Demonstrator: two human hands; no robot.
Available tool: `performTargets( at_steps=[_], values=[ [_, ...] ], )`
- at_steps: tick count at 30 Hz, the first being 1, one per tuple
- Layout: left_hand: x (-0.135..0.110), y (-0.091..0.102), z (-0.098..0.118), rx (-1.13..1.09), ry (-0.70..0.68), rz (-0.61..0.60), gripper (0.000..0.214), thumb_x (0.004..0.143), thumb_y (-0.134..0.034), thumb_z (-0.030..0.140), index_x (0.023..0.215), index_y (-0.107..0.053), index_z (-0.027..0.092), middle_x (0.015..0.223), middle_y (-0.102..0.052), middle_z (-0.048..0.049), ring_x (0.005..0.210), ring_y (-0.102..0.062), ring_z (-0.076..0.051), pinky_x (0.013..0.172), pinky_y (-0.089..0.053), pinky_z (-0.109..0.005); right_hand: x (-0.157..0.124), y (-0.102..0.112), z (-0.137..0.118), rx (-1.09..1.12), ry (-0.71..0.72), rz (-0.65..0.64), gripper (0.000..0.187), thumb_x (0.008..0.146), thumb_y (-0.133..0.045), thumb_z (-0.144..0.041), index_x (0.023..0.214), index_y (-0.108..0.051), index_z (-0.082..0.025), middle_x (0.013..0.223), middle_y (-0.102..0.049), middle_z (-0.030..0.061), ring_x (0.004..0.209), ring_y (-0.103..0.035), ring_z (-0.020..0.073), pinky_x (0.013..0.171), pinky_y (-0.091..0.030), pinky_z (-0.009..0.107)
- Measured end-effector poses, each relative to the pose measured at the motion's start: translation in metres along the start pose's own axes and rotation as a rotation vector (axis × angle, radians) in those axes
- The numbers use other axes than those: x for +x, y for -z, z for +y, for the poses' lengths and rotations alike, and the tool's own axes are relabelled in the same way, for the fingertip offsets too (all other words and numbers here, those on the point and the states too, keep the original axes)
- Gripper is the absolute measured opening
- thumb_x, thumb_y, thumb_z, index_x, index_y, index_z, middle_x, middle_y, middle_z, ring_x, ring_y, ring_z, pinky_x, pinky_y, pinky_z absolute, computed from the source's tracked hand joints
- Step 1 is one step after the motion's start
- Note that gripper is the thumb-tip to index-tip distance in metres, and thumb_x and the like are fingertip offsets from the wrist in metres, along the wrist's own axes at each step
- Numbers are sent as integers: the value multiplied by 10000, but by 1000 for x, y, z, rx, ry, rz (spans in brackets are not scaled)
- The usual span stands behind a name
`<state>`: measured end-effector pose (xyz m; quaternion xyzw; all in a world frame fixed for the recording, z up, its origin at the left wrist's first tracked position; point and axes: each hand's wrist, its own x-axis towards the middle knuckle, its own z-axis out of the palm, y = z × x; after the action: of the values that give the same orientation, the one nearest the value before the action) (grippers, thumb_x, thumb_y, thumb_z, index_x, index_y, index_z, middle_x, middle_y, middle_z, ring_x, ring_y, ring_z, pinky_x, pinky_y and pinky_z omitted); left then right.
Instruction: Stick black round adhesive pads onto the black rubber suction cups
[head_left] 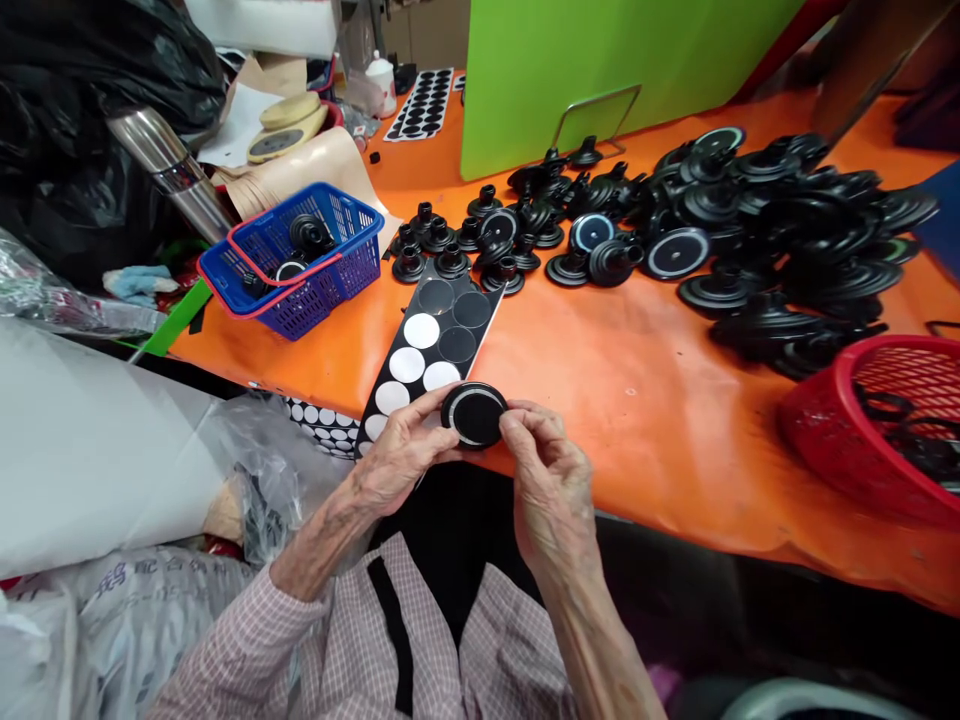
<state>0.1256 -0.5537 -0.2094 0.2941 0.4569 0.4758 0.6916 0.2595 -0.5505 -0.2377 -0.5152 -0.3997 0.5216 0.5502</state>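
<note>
A black round disc part with a pale ring around its flat face is held over the table's near edge. My left hand grips its left side between thumb and fingers. My right hand is closed with thumb and fingertips at the disc's right rim. Just beyond my left hand lies a sheet of round stickers, partly peeled, with white circles left and dark circles toward its far end. Several black stemmed discs stand at the sheet's far end.
A large heap of black stemmed discs covers the table's back right. A red basket stands at the right edge. At left are a blue basket and a steel flask. A green board rises behind.
</note>
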Motion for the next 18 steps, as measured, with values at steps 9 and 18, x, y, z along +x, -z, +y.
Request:
performTargets(
  at_steps=[9, 18],
  values=[
    [1, -6, 4, 1, 17, 47, 462, 658, -743, 203, 1117, -692, 179, 1118, -684, -72, 969, -648, -231, 813, -561, -357, 0, -3, -3, -103, -3, 25, 232, 805, -610, -402, 738, -619, -181, 975, -561, 47, 918, -574, 169, 771, -517, 305],
    [1, -1, -4, -6, -49, 3, 384, 806, -681, 272, 1176, -665, 173, 1200, -658, -100, 1053, -633, -250, 836, -578, -383, -3, -6, 1, -292, 152, 78, 197, 865, -555, -371, 784, -564, -191, 959, -567, 50, 828, -584, 163, 695, -527, 322]
  ],
)
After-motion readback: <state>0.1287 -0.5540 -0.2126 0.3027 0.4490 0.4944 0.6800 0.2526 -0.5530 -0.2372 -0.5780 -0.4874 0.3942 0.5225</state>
